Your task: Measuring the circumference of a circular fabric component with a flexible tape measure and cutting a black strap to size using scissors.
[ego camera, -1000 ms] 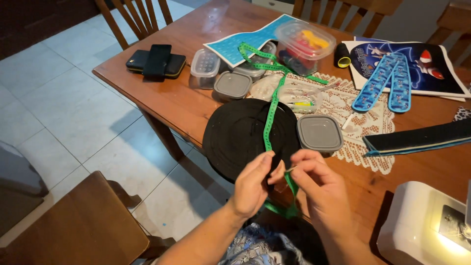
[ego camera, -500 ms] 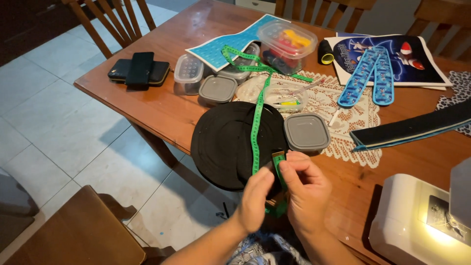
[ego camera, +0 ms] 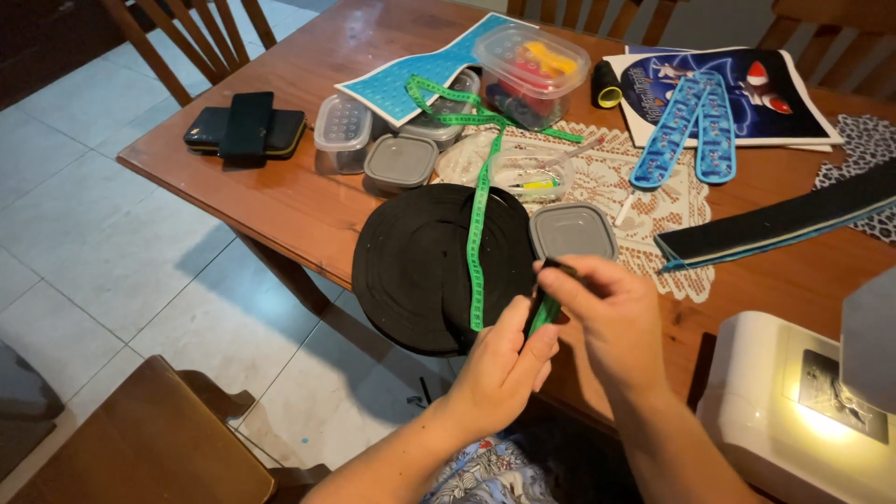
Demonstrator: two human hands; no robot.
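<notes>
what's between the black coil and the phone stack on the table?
Head view: bare wooden table between the black coil and the phone stack; the small lidded containers sit just above that line.

Warm indoor light, sewing machine lamp (ego camera: 821, 420) glaring, hands slightly blurred.

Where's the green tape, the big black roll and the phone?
Green tape (ego camera: 479, 238), head view, on the middle of the strip lying across the roll.
Black roll (ego camera: 415, 266), head view, on its flat top, left of the tape.
Phone (ego camera: 246, 124), head view, on its dark back.
</notes>
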